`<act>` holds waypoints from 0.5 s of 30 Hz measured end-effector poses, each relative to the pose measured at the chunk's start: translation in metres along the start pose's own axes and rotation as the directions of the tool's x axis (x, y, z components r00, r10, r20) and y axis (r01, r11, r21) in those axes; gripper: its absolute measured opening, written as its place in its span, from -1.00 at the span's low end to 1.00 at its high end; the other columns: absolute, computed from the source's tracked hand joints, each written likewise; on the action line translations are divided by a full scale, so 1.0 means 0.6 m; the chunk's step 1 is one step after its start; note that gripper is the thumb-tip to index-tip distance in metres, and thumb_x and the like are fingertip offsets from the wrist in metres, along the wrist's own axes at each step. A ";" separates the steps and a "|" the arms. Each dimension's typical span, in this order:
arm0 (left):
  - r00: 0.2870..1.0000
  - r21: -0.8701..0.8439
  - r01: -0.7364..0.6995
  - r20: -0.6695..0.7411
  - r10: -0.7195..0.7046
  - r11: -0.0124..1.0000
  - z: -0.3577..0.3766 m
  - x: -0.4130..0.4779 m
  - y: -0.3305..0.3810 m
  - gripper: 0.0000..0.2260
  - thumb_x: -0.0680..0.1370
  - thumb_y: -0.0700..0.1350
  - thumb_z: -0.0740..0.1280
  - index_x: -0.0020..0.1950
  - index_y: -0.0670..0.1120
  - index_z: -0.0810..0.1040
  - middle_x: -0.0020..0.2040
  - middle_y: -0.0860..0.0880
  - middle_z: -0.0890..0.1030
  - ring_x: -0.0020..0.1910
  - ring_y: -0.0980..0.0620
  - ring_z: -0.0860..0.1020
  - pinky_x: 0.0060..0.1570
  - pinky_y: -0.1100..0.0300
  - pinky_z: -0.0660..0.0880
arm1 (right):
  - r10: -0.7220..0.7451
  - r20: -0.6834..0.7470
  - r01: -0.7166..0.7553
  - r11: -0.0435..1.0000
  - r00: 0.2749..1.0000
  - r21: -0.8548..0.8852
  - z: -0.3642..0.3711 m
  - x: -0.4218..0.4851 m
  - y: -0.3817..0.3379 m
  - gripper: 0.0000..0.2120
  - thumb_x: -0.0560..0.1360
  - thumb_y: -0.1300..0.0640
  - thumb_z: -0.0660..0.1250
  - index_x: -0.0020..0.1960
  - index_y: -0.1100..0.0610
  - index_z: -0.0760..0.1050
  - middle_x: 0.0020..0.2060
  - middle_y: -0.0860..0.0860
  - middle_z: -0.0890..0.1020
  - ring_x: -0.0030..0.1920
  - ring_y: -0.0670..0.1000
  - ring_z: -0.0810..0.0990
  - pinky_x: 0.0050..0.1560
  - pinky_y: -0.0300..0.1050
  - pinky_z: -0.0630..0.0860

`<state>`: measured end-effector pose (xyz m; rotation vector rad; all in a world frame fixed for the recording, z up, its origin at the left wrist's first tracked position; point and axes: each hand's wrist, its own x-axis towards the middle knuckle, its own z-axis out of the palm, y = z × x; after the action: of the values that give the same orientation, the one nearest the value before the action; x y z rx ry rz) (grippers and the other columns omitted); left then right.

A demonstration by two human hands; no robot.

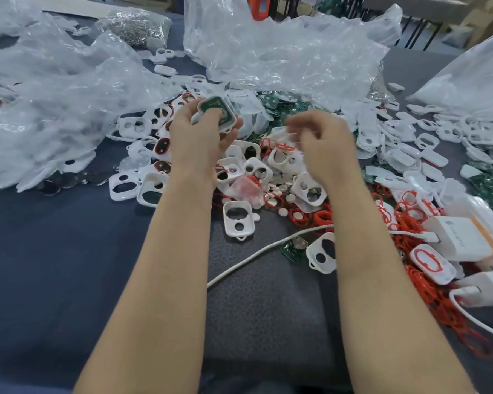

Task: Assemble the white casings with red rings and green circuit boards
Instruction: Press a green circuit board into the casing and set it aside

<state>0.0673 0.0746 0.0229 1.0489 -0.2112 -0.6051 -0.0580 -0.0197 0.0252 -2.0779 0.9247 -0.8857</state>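
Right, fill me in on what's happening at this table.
A person is putting small parts together. The left hand holds a white casing with a green circuit board seated in it, lifted above the heap. The right hand is blurred beside it, fingers curled; what it holds, if anything, is unclear. On the table lie loose casings, red rings and more boards, piled between plastic bags.

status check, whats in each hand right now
Left hand grips white casing, green board seated inside. Right hand blurred, fingers curled, contents unclear. Loose casings and red rings piled under both hands; white cable across the table.
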 end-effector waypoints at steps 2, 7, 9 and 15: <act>1.000 0.002 0.011 0.009 -0.011 1.000 0.003 0.000 -0.003 -0.75 0.59 -0.32 0.21 0.25 -0.16 0.44 0.16 -0.25 0.59 -0.18 -0.01 0.69 -0.21 0.27 0.60 | 0.098 -0.119 -0.107 0.992 0.988 -0.066 -0.027 0.009 0.022 -0.72 0.52 0.34 0.15 0.00 0.05 0.56 -0.05 0.01 0.66 -0.06 -0.05 0.61 -0.03 -0.24 0.52; 0.999 0.020 0.027 0.045 -0.028 0.999 0.018 -0.003 -0.013 -0.71 0.58 -0.32 0.22 0.30 -0.19 0.41 0.18 -0.26 0.57 -0.17 -0.02 0.68 -0.25 0.29 0.58 | 0.114 0.083 -0.091 0.966 0.990 -0.243 -0.041 0.006 0.040 -0.92 0.50 0.11 0.34 -0.03 0.00 0.57 -0.19 -0.09 0.59 -0.21 -0.17 0.53 -0.23 -0.30 0.45; 0.998 0.027 0.030 0.048 -0.031 0.999 0.024 -0.004 -0.017 -0.71 0.58 -0.32 0.22 0.31 -0.19 0.41 0.13 -0.23 0.59 -0.18 -0.01 0.68 -0.23 0.28 0.59 | 0.120 0.235 -0.041 0.947 0.964 -0.318 -0.026 0.002 0.035 -0.85 0.52 0.08 0.36 0.09 0.02 0.54 -0.13 -0.09 0.57 -0.20 -0.20 0.52 -0.35 -0.36 0.42; 0.994 0.043 0.038 0.103 -0.042 0.998 0.056 -0.016 -0.032 -0.70 0.58 -0.32 0.22 0.31 -0.20 0.40 0.00 -0.20 0.61 -0.21 0.00 0.68 -0.28 0.28 0.57 | 0.039 0.165 0.008 0.962 0.986 -0.273 -0.018 0.004 0.032 -0.74 0.56 0.23 0.19 0.11 0.04 0.60 -0.02 -0.02 0.64 -0.15 -0.01 0.60 -0.20 -0.28 0.52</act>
<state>0.0377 0.0479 0.0244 1.0640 -0.2954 -0.6949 -0.0716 -0.0351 0.0164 -2.3339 1.0157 -0.5874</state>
